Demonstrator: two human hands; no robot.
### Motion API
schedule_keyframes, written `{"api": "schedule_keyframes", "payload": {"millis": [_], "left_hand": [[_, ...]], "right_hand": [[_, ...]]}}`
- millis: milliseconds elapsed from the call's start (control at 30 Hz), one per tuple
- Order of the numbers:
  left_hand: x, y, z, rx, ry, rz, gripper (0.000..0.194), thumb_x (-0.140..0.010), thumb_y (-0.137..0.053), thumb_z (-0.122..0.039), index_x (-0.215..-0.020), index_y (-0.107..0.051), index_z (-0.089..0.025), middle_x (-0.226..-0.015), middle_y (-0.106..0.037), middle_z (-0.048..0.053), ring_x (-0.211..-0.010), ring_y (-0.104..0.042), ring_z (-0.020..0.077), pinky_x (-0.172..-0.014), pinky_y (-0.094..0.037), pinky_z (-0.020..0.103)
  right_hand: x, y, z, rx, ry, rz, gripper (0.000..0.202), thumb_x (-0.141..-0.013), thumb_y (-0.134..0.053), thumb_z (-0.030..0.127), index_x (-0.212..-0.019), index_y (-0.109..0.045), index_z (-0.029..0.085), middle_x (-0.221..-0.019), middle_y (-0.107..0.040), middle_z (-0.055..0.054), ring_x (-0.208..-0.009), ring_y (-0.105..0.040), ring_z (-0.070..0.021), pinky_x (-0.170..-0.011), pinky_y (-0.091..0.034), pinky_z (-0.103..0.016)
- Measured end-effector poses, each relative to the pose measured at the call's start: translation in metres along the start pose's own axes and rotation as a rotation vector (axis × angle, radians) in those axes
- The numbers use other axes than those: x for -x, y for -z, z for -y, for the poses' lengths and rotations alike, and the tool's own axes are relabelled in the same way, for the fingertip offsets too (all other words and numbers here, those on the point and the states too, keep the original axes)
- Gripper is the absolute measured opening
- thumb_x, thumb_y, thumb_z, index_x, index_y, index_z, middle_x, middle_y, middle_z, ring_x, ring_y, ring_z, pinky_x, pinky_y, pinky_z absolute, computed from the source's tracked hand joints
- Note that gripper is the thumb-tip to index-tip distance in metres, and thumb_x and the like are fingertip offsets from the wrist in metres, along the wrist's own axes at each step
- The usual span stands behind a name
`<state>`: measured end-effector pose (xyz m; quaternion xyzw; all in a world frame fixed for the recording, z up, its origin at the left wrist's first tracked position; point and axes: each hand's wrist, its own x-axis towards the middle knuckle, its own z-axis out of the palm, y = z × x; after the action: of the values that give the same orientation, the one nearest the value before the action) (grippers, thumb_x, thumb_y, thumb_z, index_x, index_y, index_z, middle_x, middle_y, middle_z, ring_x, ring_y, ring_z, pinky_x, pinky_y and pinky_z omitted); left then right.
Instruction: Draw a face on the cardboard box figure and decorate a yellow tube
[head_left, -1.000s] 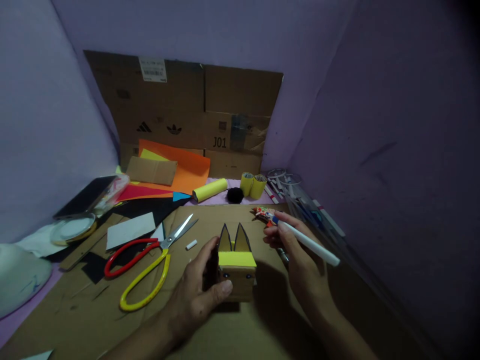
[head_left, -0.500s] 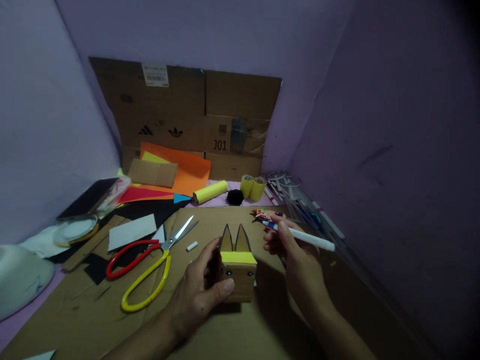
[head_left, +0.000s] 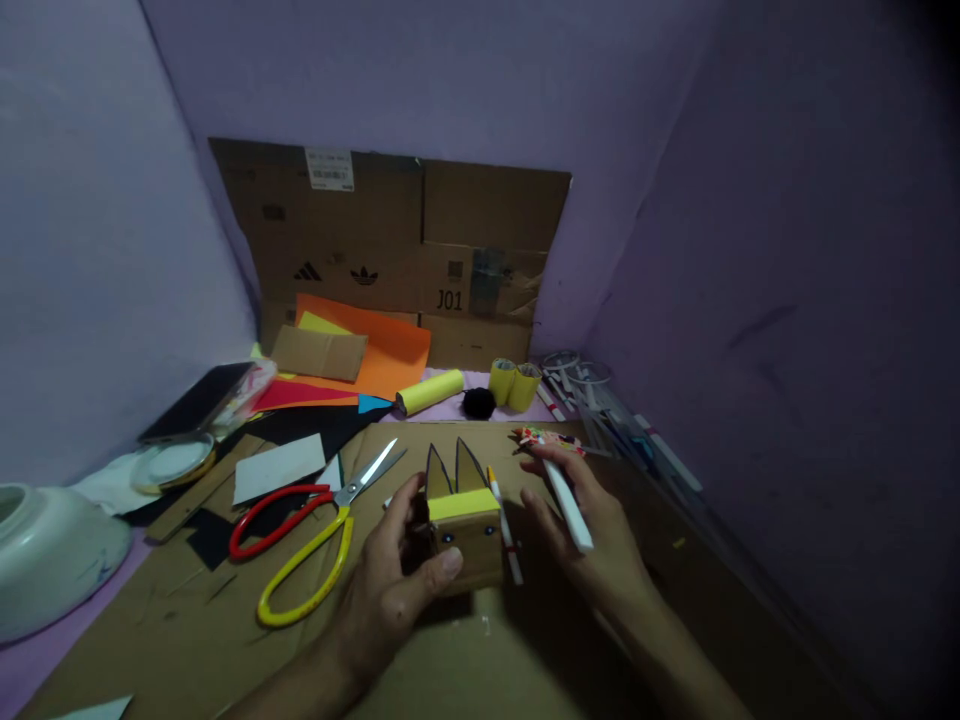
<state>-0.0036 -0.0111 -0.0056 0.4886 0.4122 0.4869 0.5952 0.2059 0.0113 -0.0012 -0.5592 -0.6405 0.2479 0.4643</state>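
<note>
The left hand (head_left: 394, 580) covers part of the eared cardboard box (head_left: 476, 555), which hides some of its fingertips. The far end of the white pen (head_left: 568, 505) is lost against the right hand (head_left: 592, 510). Far left, print on the white label (head_left: 330, 170) is too small to read. The view's left edge cuts off the bowl (head_left: 64, 570); its near edge, a paper scrap (head_left: 101, 709).

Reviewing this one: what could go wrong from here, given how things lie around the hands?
The open scissors lie beside the left hand, so a sideways move might knock them. The orange-tipped marker lies close beside the cardboard box and could get bumped. The box's thin pointed ears stand up and might bend if the right hand brushes them.
</note>
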Motion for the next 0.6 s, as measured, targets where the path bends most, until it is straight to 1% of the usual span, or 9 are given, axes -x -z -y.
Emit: {"api": "schedule_keyframes", "payload": {"millis": [33,100,200,267,333,400,500,567,600], "left_hand": [[0.000,0.000,-0.001,0.004,0.004,-0.019,0.084,-0.074,-0.074,-0.038,-0.144,-0.034,-0.015,-0.143,-0.052,0.015,-0.134,-0.043,0.0361,-0.100,-0.049,0.039],[0.001,0.000,-0.003,0.020,0.005,-0.030,0.084,-0.074,-0.074,-0.036,-0.145,-0.033,-0.015,-0.143,-0.053,0.014,-0.136,-0.040,0.0356,-0.099,-0.051,0.038],[0.003,0.001,-0.005,0.042,-0.005,-0.007,0.082,-0.075,-0.073,-0.037,-0.144,-0.034,-0.015,-0.145,-0.050,0.014,-0.141,-0.033,0.0343,-0.099,-0.050,0.037],[0.004,0.002,-0.004,0.031,-0.011,-0.001,0.082,-0.075,-0.074,-0.037,-0.143,-0.034,-0.015,-0.146,-0.049,0.014,-0.141,-0.033,0.0338,-0.101,-0.049,0.037],[0.004,0.003,-0.003,0.015,-0.023,0.008,0.080,-0.076,-0.073,-0.038,-0.143,-0.034,-0.015,-0.145,-0.050,0.013,-0.138,-0.038,0.0334,-0.103,-0.047,0.037],[0.005,0.004,-0.001,0.003,-0.041,0.022,0.078,-0.077,-0.073,-0.038,-0.142,-0.036,-0.016,-0.144,-0.051,0.013,-0.135,-0.043,0.0327,-0.104,-0.045,0.037],[0.006,0.002,0.000,0.027,-0.045,0.017,0.075,-0.076,-0.074,-0.037,-0.139,-0.039,-0.017,-0.140,-0.055,0.012,-0.132,-0.047,0.0323,-0.102,-0.046,0.036],[0.006,-0.001,-0.002,0.074,-0.046,0.013,0.072,-0.074,-0.075,-0.036,-0.137,-0.043,-0.019,-0.138,-0.057,0.011,-0.131,-0.047,0.0330,-0.098,-0.049,0.035],[0.006,-0.002,-0.003,0.096,-0.048,0.015,0.070,-0.074,-0.075,-0.035,-0.135,-0.044,-0.019,-0.138,-0.057,0.011,-0.130,-0.048,0.0334,-0.097,-0.050,0.035]], "right_hand": [[-0.003,0.005,-0.004,0.143,0.060,0.046,0.034,-0.084,-0.057,0.028,-0.117,-0.056,0.021,-0.110,-0.068,-0.012,-0.098,-0.065,-0.0276,-0.084,-0.050,-0.043],[-0.009,0.015,-0.010,0.364,0.140,0.196,0.034,-0.080,-0.056,0.016,-0.114,-0.060,0.018,-0.110,-0.067,-0.015,-0.100,-0.064,-0.0289,-0.084,-0.050,-0.042],[-0.014,0.021,-0.016,0.612,0.182,0.429,0.052,-0.068,-0.058,0.002,-0.119,-0.061,0.014,-0.121,-0.065,-0.019,-0.121,-0.054,-0.0344,-0.096,-0.046,-0.046],[-0.014,0.020,-0.017,0.712,0.173,0.512,0.062,-0.064,-0.057,-0.001,-0.125,-0.059,0.013,-0.128,-0.063,-0.018,-0.133,-0.043,-0.0367,-0.105,-0.037,-0.052],[-0.012,0.015,-0.018,0.768,0.169,0.537,0.069,-0.064,-0.052,-0.004,-0.130,-0.057,0.016,-0.133,-0.061,-0.015,-0.137,-0.038,-0.0356,-0.110,-0.028,-0.057],[-0.010,0.011,-0.019,0.801,0.180,0.542,0.076,-0.063,-0.048,-0.007,-0.133,-0.056,0.021,-0.137,-0.059,-0.012,-0.138,-0.038,-0.0337,-0.112,-0.022,-0.059],[-0.009,0.007,-0.020,0.796,0.175,0.534,0.080,-0.062,-0.045,-0.007,-0.135,-0.055,0.024,-0.139,-0.057,-0.011,-0.136,-0.040,-0.0336,-0.112,-0.022,-0.061],[-0.010,0.008,-0.019,0.736,0.164,0.480,0.077,-0.062,-0.047,-0.005,-0.133,-0.057,0.021,-0.137,-0.058,-0.014,-0.135,-0.042,-0.0357,-0.111,-0.020,-0.062],[-0.011,0.009,-0.018,0.670,0.158,0.419,0.074,-0.062,-0.049,-0.004,-0.132,-0.058,0.019,-0.136,-0.059,-0.015,-0.135,-0.042,-0.0363,-0.112,-0.019,-0.062]]}}
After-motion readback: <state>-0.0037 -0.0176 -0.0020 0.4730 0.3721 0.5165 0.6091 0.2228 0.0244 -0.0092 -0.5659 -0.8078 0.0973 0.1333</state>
